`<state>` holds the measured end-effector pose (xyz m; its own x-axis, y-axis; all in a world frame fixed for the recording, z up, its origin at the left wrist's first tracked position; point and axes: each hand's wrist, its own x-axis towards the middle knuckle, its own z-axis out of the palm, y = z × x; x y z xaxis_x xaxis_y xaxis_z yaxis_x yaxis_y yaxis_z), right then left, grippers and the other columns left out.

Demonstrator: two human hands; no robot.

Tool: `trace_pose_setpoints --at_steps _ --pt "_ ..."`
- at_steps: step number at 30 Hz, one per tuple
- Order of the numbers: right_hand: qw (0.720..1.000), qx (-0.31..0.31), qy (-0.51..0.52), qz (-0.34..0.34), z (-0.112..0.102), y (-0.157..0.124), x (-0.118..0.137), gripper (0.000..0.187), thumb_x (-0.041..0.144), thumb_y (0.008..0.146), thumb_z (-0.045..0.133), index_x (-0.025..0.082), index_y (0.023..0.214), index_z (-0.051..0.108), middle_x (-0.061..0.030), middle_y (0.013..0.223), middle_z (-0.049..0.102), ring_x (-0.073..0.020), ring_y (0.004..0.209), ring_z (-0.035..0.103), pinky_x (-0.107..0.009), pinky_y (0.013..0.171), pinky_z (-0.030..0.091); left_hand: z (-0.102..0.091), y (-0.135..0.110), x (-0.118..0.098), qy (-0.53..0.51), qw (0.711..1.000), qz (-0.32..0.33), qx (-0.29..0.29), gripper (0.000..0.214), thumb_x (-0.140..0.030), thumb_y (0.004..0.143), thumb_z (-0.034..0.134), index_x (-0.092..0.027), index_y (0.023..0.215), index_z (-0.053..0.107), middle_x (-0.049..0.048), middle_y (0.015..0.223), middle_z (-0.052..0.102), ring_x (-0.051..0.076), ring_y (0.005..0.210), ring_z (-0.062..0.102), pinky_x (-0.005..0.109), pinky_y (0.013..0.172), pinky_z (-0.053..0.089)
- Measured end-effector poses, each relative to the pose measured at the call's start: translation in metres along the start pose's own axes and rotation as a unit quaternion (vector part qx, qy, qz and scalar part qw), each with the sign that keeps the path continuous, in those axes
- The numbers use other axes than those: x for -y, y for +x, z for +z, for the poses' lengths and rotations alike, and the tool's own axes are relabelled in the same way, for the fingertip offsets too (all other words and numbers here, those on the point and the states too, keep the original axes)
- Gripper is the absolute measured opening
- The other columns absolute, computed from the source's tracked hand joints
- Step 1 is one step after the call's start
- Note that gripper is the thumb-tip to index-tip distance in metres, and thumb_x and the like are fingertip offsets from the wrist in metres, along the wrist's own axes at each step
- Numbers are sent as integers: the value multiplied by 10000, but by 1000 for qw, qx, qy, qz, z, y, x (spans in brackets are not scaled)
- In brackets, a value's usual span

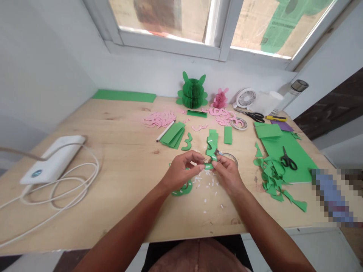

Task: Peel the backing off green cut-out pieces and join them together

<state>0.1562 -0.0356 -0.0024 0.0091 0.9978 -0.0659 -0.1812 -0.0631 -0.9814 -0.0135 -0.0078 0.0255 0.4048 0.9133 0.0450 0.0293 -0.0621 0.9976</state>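
Observation:
Between my two hands is a wavy green paper cutout (211,149) with short white strips on its face. My left hand (183,168) pinches its lower left end between thumb and fingertips. My right hand (228,172) grips its right side, fingers partly hidden behind it. Under and beside my left hand lie more green cutouts (183,189) with white strips. Small white paper bits (208,181) are scattered on the table below the hands. Behind my right fingers a roll of tape (231,158) is partly covered. Another wavy green piece (187,142) lies just beyond my left hand.
Green scraps (273,175) and black scissors (288,158) lie on the right. Pink cutouts (160,119), a green honeycomb paper figure (193,92), a pink one (220,98) and a small fan (246,98) are at the back. A white power strip (53,158) with looped cable occupies the left.

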Motion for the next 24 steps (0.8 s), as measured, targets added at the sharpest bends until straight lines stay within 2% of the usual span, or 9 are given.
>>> trace_pose_setpoints --at_steps 3,7,9,15,20,24 --pt "999 27 -25 1 1 0 2 216 392 694 685 186 718 624 9 636 584 -122 587 508 -242 576 396 -2 2 1 -80 995 -50 -27 263 -340 703 658 -149 880 615 42 725 635 148 656 587 239 545 474" --pt "997 55 -53 -9 3 -2 4 247 418 686 685 183 691 610 1 645 594 -136 613 522 -261 596 414 1 3 6 -148 983 -108 -11 357 -352 681 682 -137 954 603 43 697 631 138 594 577 238 505 458" --pt "996 68 -61 -10 4 -2 4 250 420 694 680 180 700 611 -7 659 607 -144 629 537 -268 605 425 3 3 9 -179 975 -128 -5 359 -348 658 702 -139 931 601 35 681 626 138 583 573 238 495 447" --pt "991 102 -81 -18 5 -3 6 225 408 727 656 186 749 623 -9 689 615 -150 659 552 -270 622 436 6 3 10 -222 966 -126 -32 237 -291 606 747 -155 727 595 -9 589 604 105 538 545 229 516 417" --pt "987 121 -101 -21 6 -2 3 226 406 734 652 189 790 624 -6 702 581 -144 661 518 -254 590 408 9 2 5 -290 942 -130 -108 259 -249 589 754 -159 745 569 -16 590 605 111 581 574 216 517 412" --pt "988 104 -116 -21 4 0 -2 214 389 747 638 184 706 590 16 632 517 -119 595 454 -240 558 370 11 2 4 -329 928 -138 -105 264 -217 592 754 -156 757 557 -17 603 605 115 611 588 219 534 427"
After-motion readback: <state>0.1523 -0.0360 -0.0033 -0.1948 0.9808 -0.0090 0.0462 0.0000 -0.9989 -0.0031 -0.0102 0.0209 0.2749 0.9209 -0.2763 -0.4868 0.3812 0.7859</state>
